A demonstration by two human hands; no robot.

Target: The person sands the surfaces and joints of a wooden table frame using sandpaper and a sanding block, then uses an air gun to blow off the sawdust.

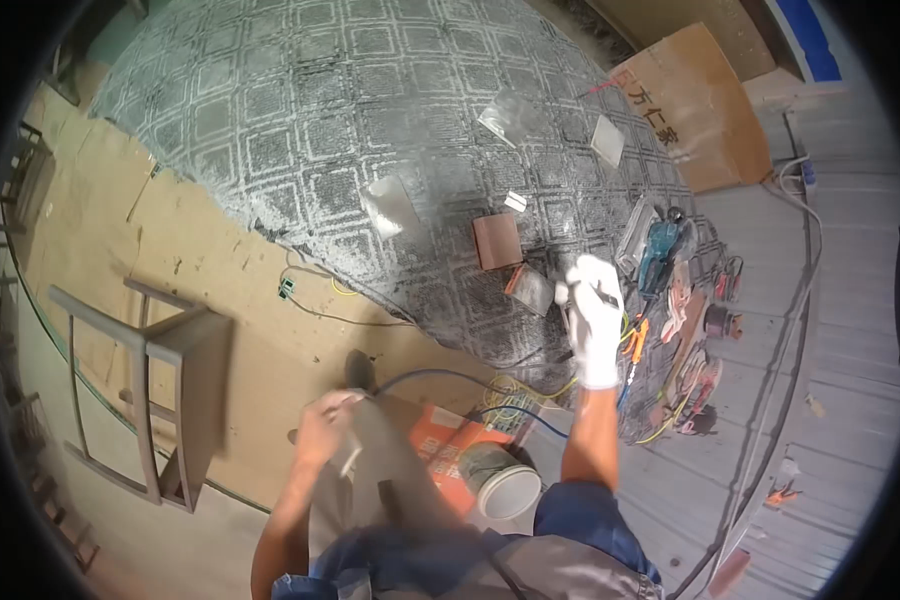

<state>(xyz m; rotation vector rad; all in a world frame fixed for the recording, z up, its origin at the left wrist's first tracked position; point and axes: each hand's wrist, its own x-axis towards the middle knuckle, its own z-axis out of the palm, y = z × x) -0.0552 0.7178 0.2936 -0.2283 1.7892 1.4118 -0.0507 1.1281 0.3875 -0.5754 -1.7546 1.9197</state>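
Note:
My right hand (595,325), in a white glove, reaches over the near right part of the grey patterned carpet (300,120). Its fingers are curled, and a small dark bit shows at them that I cannot make out. Beside it lies a clear packet with an orange edge (532,290). To its right are a teal power tool (658,250) and an orange-handled hand tool (635,340). My bare left hand (322,425) is by my knee, smeared by motion, so its fingers do not show clearly. A brown square piece (497,242) lies beyond the packet.
Pale sheets, one a white square (607,142), lie on the carpet. A white bucket (508,490) stands near my legs on an orange box (440,445). To the left is an overturned grey stool-like frame (160,350). A cardboard box (700,110) stands far right; cables cross the floor.

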